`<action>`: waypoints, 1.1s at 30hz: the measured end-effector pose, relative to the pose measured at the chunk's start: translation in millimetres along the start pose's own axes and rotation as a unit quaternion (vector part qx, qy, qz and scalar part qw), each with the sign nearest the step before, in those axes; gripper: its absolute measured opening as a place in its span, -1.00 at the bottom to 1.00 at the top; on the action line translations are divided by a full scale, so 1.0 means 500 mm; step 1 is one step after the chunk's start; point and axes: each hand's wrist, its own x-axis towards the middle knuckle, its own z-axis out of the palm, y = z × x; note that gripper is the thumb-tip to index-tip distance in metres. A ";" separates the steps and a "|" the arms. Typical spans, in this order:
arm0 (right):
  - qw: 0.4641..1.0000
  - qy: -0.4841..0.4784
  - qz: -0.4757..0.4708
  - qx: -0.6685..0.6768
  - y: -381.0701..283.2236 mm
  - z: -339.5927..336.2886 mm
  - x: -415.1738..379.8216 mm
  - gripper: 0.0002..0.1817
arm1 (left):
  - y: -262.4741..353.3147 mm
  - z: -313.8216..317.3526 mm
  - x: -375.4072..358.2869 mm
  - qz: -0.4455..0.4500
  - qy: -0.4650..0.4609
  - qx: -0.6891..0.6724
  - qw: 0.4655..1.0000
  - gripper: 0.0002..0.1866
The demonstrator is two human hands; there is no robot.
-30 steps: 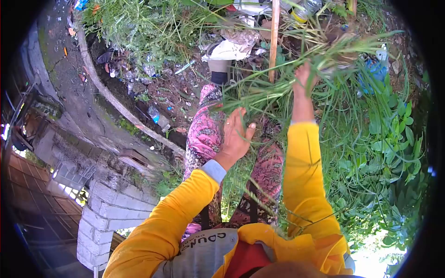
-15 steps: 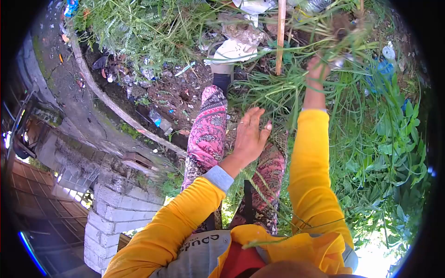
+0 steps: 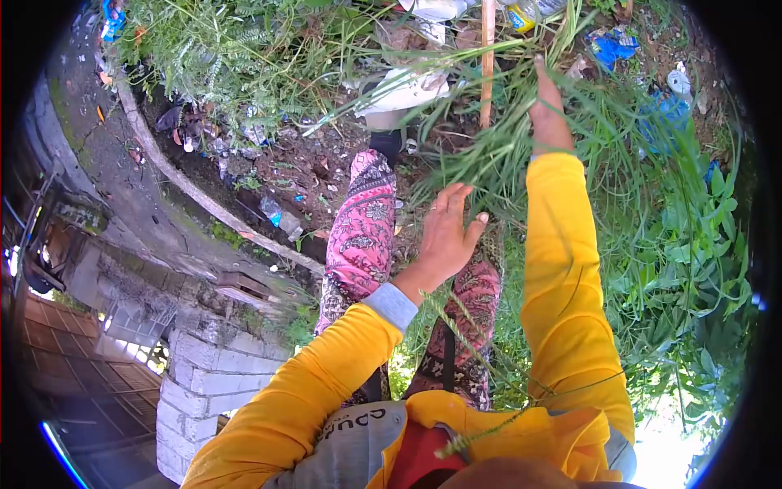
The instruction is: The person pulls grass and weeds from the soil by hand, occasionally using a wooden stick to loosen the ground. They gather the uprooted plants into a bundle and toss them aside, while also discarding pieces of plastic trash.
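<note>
Long green grass lies in a loose, bent heap in front of me. My right hand reaches into its upper part, thumb pointing away along the stalks and the other fingers mostly hidden by blades. It appears closed around a bunch of the grass. My left hand hovers above my knees at the heap's near edge. Its fingers are stretched out with the thumb apart, and nothing is in it. A thin wooden stick stands just left of my right hand, with grass blades crossing it.
White plastic litter lies by my foot, and blue wrappers lie at the upper right. A plastic bottle rests on the soil at left. Beyond it run a curved kerb and a block wall. Leafy plants grow at right.
My right hand has moved farther away from me, and the blurred grass near it now shows sharply. Blue wrappers at the upper right have come into view. My left hand has barely moved.
</note>
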 end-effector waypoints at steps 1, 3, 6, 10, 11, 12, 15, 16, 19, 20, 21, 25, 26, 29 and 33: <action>0.999 0.047 -0.005 -0.028 0.002 0.025 -0.008 -0.20 | 0.000 0.000 0.000 -0.003 -0.005 -0.003 1.000 -0.53; 0.987 0.138 -0.015 -0.082 -0.011 0.093 -0.015 -0.19 | 0.003 0.001 0.001 -0.012 -0.012 -0.007 1.000 -0.52; 0.934 0.145 0.007 -0.327 -0.036 0.126 -0.014 -0.35 | 0.005 -0.001 0.003 -0.001 -0.022 -0.019 1.000 -0.51; 0.947 0.211 0.050 -0.238 -0.048 0.151 -0.025 -0.35 | 0.018 -0.001 0.001 0.000 -0.052 -0.017 0.999 -0.47; 0.950 0.230 0.050 -0.204 -0.031 0.140 0.006 -0.43 | 0.023 -0.002 0.003 0.001 -0.059 -0.018 0.998 -0.46; 0.956 0.221 0.023 -0.194 -0.019 0.134 0.025 -0.48 | 0.029 -0.004 0.004 0.002 -0.067 -0.019 0.998 -0.45; 0.952 0.188 -0.068 -0.230 0.022 0.109 0.087 -0.62 | 0.043 -0.012 0.007 -0.004 -0.087 -0.019 0.996 -0.43; 0.936 0.177 -0.102 -0.286 0.046 0.080 0.118 -0.66 | 0.045 -0.012 0.006 -0.007 -0.097 -0.019 0.995 -0.42; 0.859 0.140 -0.205 -0.448 0.110 -0.013 0.219 -0.75 | 0.038 -0.004 0.005 0.001 -0.102 -0.011 0.995 -0.42; 0.824 0.125 -0.237 -0.499 0.122 -0.034 0.241 -0.77 | 0.037 -0.003 0.005 -0.012 -0.113 -0.016 0.993 -0.42; 0.866 0.126 -0.220 -0.430 0.110 -0.025 0.224 -0.79 | 0.036 -0.002 0.004 -0.026 -0.123 -0.021 0.992 -0.43; 0.991 0.112 -0.034 0.062 -0.011 0.064 -0.023 -0.82 | 0.031 -0.002 0.006 -0.040 -0.115 -0.032 0.992 -0.47; 0.992 0.100 -0.038 0.062 -0.029 0.065 -0.065 -0.83 | 0.029 0.002 0.006 -0.034 -0.108 -0.041 0.993 -0.48; 0.992 0.041 -0.075 0.088 -0.058 0.057 -0.150 -0.85 | 0.021 0.008 0.008 -0.018 -0.092 -0.059 0.994 -0.52; 0.968 -0.022 -0.201 0.146 -0.076 0.057 -0.229 -0.89 | 0.028 0.001 0.008 -0.027 -0.108 -0.056 0.992 -0.54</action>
